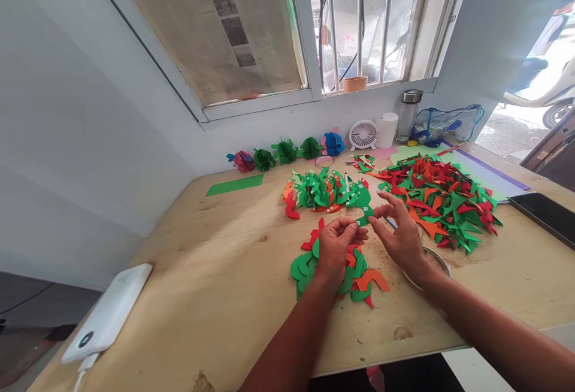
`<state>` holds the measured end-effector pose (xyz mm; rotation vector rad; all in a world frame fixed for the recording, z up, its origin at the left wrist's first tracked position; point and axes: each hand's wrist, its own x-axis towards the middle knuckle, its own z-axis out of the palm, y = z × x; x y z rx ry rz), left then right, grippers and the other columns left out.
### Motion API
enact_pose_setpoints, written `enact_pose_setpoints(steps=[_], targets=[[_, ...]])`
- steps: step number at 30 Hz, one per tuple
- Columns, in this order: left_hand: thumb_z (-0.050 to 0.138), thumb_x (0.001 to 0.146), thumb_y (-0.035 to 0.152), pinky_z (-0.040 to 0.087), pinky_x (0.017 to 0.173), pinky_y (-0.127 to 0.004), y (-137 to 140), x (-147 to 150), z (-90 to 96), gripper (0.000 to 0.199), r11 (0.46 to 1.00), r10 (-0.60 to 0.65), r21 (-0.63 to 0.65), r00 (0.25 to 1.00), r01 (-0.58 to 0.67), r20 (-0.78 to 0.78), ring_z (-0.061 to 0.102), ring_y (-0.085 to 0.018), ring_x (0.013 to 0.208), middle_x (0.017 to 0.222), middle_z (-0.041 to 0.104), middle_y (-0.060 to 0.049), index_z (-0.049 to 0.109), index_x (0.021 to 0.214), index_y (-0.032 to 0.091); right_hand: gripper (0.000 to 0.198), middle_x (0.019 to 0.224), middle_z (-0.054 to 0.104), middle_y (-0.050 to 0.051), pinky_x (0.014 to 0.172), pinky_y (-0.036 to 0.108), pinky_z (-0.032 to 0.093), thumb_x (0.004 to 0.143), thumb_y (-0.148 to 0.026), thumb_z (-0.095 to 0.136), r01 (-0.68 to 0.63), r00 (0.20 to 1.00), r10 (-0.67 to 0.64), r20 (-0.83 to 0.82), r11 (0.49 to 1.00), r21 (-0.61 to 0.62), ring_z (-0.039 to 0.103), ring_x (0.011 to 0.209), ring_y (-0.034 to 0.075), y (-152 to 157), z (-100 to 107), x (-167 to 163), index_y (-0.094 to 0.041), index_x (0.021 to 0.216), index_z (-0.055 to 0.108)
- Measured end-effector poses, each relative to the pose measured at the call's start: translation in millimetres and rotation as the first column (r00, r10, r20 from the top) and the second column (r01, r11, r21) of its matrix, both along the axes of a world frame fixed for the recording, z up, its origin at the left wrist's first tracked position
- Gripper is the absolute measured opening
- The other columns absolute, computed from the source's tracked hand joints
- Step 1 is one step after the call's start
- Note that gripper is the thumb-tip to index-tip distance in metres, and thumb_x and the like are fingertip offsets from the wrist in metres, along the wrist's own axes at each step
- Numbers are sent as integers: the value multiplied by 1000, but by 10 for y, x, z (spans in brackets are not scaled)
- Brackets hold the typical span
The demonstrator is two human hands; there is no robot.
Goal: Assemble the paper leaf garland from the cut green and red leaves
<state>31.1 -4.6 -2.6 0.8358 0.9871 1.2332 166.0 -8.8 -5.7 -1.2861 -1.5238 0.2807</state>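
Note:
A curved green paper cutout (366,214) with small white patches is held up over the table. My left hand (335,248) pinches its lower left edge between thumb and fingers. At its right edge is my right hand (399,239), thumb and a fingertip closed on the paper while another finger stretches away. Beneath my left hand lies a loose pile of green, orange and red curved cutouts (305,269). Just beyond both hands, a row of similar curved pieces (321,189) with white patches stands bunched together.
Pointed green, red and orange scraps (442,200) are heaped at right, near a phone (545,215). A tape roll (438,257) lies under my right wrist. Folded paper figures (286,151), a small fan (363,134) and a bottle (408,117) line the wall. A power bank (110,311) sits left.

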Motion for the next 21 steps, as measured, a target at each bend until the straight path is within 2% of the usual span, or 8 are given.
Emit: enact_pose_setpoints(steps=[6,10,15,18,21], targets=[[75,61,45,50,55,-27,-22,17,0,39,1000,-28,8,1000,28,-11,65,-17,55,65,70,-7,61,79,13,50,73,60,-1,84,40,44,82,-29,55,5,1000,-5,11,1000,20,60,77,19,-20,-7,-9,-24,130,42],[72,66,46,50,56,-25,-34,15,2,35,995,-89,39,994,91,-60,64,-15,55,65,69,-7,61,71,12,48,74,60,-1,86,41,43,82,-28,56,-12,1000,12,0,1000,17,59,80,19,-23,3,-13,-24,128,44],[69,69,46,50,56,-26,-45,16,-17,34,990,-114,74,990,120,-82,63,-15,56,66,68,-7,61,72,13,49,72,59,-1,84,39,46,82,-27,56,-49,997,49,-56,999,3,59,76,18,-9,4,1,-23,129,43],[66,73,42,50,57,-25,-34,15,-43,33,990,-5,139,993,22,-120,65,-16,64,76,69,-7,61,89,14,49,71,58,-2,84,39,46,82,-26,56,-61,997,61,-46,998,6,59,75,18,-10,8,3,-23,128,43],[64,76,36,51,70,-27,-17,11,-57,34,961,141,261,976,-95,-167,66,-17,84,90,68,-7,58,103,17,48,70,59,-2,87,41,44,81,-27,57,-50,999,50,19,999,17,59,77,19,-28,8,-9,-24,127,44]])
